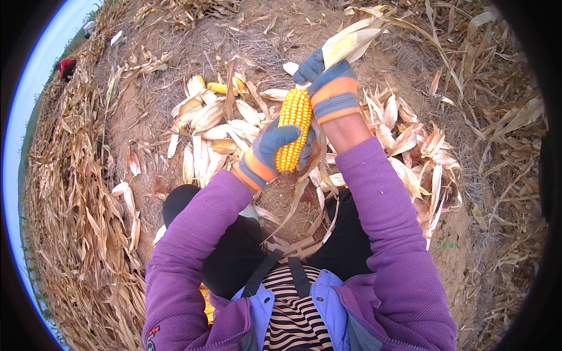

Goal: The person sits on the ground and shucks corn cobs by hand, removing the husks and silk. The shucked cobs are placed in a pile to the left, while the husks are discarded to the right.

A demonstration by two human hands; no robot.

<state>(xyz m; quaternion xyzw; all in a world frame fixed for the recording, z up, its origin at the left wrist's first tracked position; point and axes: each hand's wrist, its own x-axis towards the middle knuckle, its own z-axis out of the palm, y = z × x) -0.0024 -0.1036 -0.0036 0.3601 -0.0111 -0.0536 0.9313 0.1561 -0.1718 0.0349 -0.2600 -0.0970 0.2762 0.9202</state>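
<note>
A bare yellow corn cob [295, 130] stands nearly upright in my left hand [274, 147], which wears a blue and orange knit glove, with the thumb across the kernels. My right hand [333, 85], in a matching glove, is just beyond the cob's upper end and grips a bunch of pale dry husk [351, 41] pointing up and right. Part of that hand's fingers is hidden by the husk and wrist. Dry husk strips hang between my forearms, beside the cob.
Unhusked ears lie in a pile [210, 118] ahead on the left. Loose husks are heaped [408, 140] on the right. Dry stalks [88, 197] line both sides over brown soil. Yellow cobs [207, 302] show beside my left hip. A person in red [66, 68] is far off, upper left.
</note>
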